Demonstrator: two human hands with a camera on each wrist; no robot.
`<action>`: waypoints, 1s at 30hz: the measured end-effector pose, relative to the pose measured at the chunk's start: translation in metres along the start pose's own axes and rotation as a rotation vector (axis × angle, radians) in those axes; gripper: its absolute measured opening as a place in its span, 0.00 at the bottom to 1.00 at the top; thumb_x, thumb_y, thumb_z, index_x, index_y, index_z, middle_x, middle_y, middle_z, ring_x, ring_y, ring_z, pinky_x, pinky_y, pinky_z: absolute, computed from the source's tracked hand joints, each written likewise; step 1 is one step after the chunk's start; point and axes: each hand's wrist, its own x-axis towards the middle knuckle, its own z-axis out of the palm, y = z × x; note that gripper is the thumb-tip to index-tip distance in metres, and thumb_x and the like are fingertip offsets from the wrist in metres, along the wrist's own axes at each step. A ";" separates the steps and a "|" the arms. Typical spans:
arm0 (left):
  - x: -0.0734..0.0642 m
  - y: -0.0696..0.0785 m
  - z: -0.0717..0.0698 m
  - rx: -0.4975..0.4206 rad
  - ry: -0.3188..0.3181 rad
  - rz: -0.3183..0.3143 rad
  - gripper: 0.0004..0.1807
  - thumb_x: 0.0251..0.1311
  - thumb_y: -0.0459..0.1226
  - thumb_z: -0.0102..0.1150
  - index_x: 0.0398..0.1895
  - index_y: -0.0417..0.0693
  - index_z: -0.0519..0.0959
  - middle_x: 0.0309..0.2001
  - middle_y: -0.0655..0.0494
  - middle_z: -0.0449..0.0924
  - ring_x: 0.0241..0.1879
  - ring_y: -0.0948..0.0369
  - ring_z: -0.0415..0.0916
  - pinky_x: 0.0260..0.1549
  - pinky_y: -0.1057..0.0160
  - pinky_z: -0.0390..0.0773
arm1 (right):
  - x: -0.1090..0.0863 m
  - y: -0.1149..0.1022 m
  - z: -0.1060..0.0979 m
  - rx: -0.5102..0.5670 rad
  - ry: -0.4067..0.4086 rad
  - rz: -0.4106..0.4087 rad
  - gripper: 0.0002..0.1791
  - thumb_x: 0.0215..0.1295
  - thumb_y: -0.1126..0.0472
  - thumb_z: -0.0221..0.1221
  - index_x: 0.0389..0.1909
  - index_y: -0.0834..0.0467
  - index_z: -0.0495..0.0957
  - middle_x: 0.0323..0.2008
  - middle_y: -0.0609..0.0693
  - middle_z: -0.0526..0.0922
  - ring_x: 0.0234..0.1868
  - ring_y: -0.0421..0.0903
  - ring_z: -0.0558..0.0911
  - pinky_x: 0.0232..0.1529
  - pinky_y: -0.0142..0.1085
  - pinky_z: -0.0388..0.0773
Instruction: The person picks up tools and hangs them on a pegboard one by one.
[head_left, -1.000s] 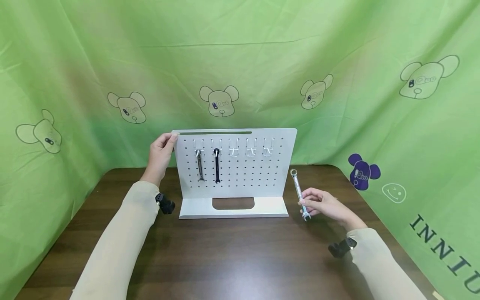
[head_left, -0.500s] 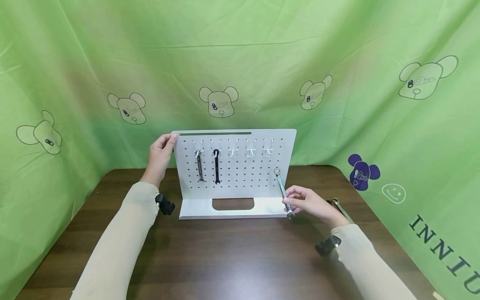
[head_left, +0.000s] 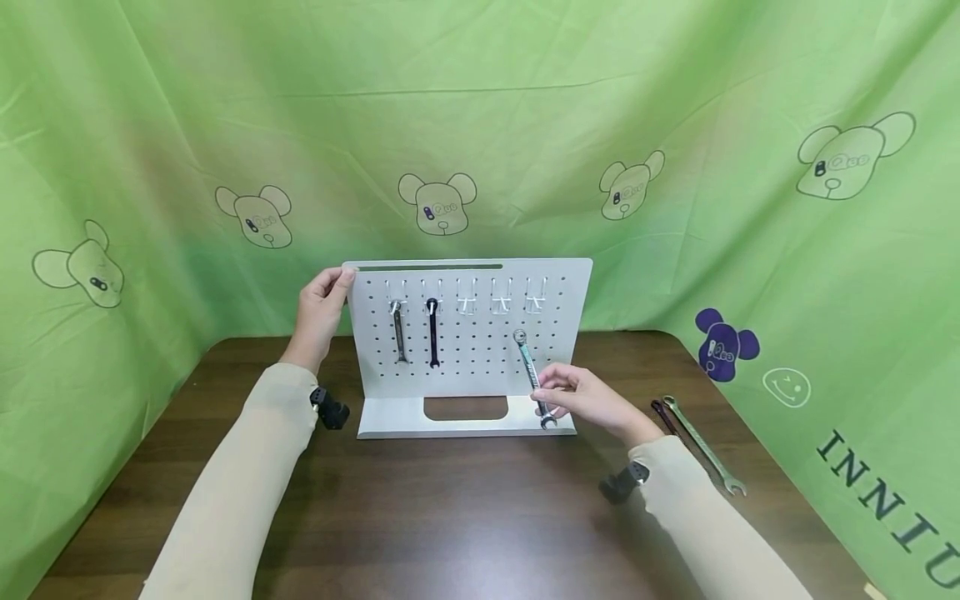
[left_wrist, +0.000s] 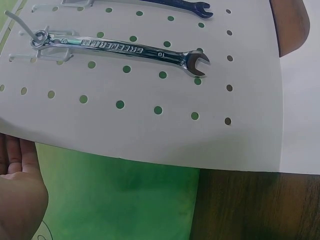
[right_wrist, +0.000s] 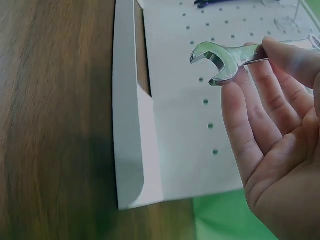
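Left hand [head_left: 318,312] pinches the white perforated board [head_left: 474,346] by its left edge; right hand [head_left: 585,397] pinches a silver metal wrench [head_left: 528,358]; brown wooden tabletop [head_left: 450,517] spreads near, slim black wrench [head_left: 433,337] hangs left.

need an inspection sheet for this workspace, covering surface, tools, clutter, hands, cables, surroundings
Surface: brown wood-grain table, bearing a white pegboard.
Job's things: silver combination wrench on the first hook from the left, black combination wrench on the second; three bare hooks; a silver loose wrench and dark loose wrench at the table's right.
Clutter: small pale object, cut off at lower right; unclear what.
Hands: left hand holds the pegboard's upper left corner; right hand holds a third combination wrench before the board.
Cables: nothing seen.
Surroundings: green curtain printed with cartoon animal heads.
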 end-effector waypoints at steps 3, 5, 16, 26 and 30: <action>0.000 -0.001 0.000 0.003 0.000 0.000 0.27 0.72 0.52 0.55 0.58 0.38 0.77 0.46 0.56 0.77 0.45 0.62 0.72 0.51 0.63 0.73 | 0.005 -0.005 0.005 0.002 -0.010 -0.018 0.14 0.69 0.58 0.65 0.47 0.63 0.75 0.43 0.65 0.82 0.38 0.49 0.84 0.41 0.44 0.83; 0.001 -0.001 0.000 0.004 0.002 0.000 0.27 0.72 0.52 0.55 0.58 0.37 0.77 0.46 0.56 0.77 0.45 0.62 0.72 0.52 0.61 0.73 | 0.008 -0.008 0.009 -0.002 -0.017 -0.028 0.14 0.69 0.58 0.65 0.46 0.63 0.75 0.42 0.64 0.82 0.38 0.49 0.84 0.41 0.44 0.83; 0.002 -0.001 -0.001 0.008 -0.001 0.004 0.28 0.72 0.53 0.55 0.58 0.37 0.77 0.47 0.55 0.77 0.47 0.62 0.72 0.56 0.57 0.73 | 0.020 -0.030 0.025 -0.012 -0.008 -0.072 0.11 0.68 0.59 0.65 0.44 0.60 0.76 0.38 0.54 0.82 0.37 0.47 0.82 0.38 0.42 0.83; 0.001 -0.001 0.001 -0.012 0.006 0.019 0.26 0.72 0.51 0.55 0.57 0.37 0.77 0.45 0.58 0.77 0.45 0.62 0.73 0.49 0.65 0.74 | 0.028 -0.041 0.038 -0.001 -0.002 -0.106 0.12 0.67 0.59 0.66 0.45 0.60 0.77 0.38 0.56 0.83 0.34 0.46 0.82 0.36 0.40 0.82; 0.000 -0.001 0.001 -0.013 0.006 0.016 0.26 0.72 0.51 0.55 0.57 0.37 0.77 0.44 0.58 0.77 0.44 0.62 0.73 0.49 0.65 0.74 | 0.033 -0.044 0.041 -0.009 0.004 -0.116 0.12 0.67 0.58 0.66 0.45 0.60 0.77 0.39 0.53 0.83 0.34 0.47 0.83 0.36 0.41 0.83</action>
